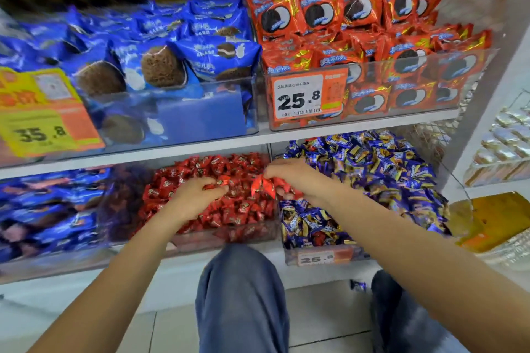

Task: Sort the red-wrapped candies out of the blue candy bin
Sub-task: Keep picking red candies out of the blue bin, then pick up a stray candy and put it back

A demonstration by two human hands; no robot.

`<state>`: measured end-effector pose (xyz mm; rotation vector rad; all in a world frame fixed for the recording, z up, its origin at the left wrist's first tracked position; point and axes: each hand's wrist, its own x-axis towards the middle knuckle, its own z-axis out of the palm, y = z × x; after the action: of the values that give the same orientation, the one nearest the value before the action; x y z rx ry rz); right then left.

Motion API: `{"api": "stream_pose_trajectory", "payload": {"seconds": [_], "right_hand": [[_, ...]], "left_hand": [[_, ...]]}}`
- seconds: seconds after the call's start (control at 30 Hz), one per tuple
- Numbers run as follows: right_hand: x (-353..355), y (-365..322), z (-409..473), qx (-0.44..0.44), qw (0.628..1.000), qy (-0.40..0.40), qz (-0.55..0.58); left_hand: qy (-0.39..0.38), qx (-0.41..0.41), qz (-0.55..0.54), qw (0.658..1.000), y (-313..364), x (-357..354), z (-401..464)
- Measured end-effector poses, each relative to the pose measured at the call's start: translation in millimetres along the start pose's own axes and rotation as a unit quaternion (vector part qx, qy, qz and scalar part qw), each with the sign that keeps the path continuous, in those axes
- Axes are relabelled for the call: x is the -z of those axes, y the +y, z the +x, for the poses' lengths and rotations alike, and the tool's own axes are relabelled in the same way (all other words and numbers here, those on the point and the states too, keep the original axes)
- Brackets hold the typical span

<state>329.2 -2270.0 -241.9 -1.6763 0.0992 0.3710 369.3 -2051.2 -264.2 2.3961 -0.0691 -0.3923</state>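
On the lower shelf, a clear bin of red-wrapped candies (235,206) stands beside the blue candy bin (381,178), which is piled with blue-and-yellow wrappers. My left hand (198,195) lies on the red pile, its fingers curled round red candies (219,184). My right hand (292,178) hovers over the divider between the two bins and pinches several red-wrapped candies (265,186). One red candy (319,238) shows low at the front of the blue bin.
The shelf above holds bins of blue snack packs (160,66) and red snack packs (358,37) with price tags. My knees (241,281) are below the shelf. A blue candy (358,285) lies on the floor. A wire mesh panel (447,129) closes the right side.
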Motion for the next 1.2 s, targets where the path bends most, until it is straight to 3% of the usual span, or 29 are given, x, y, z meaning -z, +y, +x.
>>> {"api": "stream_pose_trajectory", "payload": {"seconds": [0.1, 0.2, 0.27, 0.33, 0.47, 0.57, 0.7, 0.87, 0.97, 1.1, 1.2], "right_hand": [[-42, -7, 31, -0.037, 0.999, 0.013, 0.029], [-61, -10, 50, -0.077, 0.995, 0.007, 0.062], [-60, -9, 49, -0.083, 0.995, 0.012, 0.062], [-55, -6, 45, -0.067, 0.996, 0.022, 0.054], [-39, -5, 10, -0.034, 0.997, 0.010, 0.074], [-10, -1, -29, 0.006, 0.997, 0.013, 0.076], [34, 16, -86, 0.026, 0.994, 0.097, 0.038], [67, 64, -149, 0.016, 0.984, 0.174, 0.027], [78, 107, -176, -0.017, 0.979, 0.200, 0.049], [96, 181, -184, -0.100, 0.958, 0.257, 0.072], [104, 253, -173, -0.157, 0.905, 0.360, 0.162]], "left_hand": [[-0.036, 0.101, -0.207, 0.973, -13, 9, 2], [-0.033, 0.149, -0.440, 0.885, -21, 15, 5], [0.004, 0.127, -0.508, 0.852, -28, 20, 6], [0.026, 0.115, -0.523, 0.844, -34, 23, 7], [0.063, 0.095, -0.486, 0.867, -33, 19, -2], [0.102, 0.010, -0.421, 0.901, -21, 1, -21], [0.105, -0.109, -0.327, 0.933, 7, -38, -64], [-0.058, -0.208, -0.207, 0.954, 27, -112, -111], [-0.167, -0.187, -0.130, 0.959, 27, -170, -118], [-0.234, -0.163, -0.031, 0.958, 28, -249, -100], [-0.251, -0.134, 0.013, 0.959, 30, -313, -77]]}}
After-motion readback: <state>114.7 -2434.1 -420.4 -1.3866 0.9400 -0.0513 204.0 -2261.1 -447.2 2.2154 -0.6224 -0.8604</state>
